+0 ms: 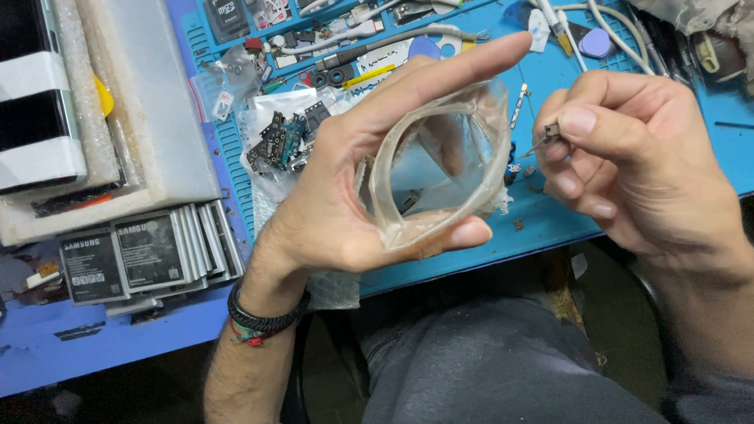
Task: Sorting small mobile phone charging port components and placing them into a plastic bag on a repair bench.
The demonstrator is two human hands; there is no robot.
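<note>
A small clear plastic bag (436,177), its mouth spread wide, sits in the left hand (353,196) above the counter's near edge. Flat grey phone batteries with dark labels (145,253) stand in a leaning row at the lower left, below a white foam box (149,118) lined with bubble wrap. Another clear bag of small circuit boards (283,137) lies on the blue mat (550,212).
</note>
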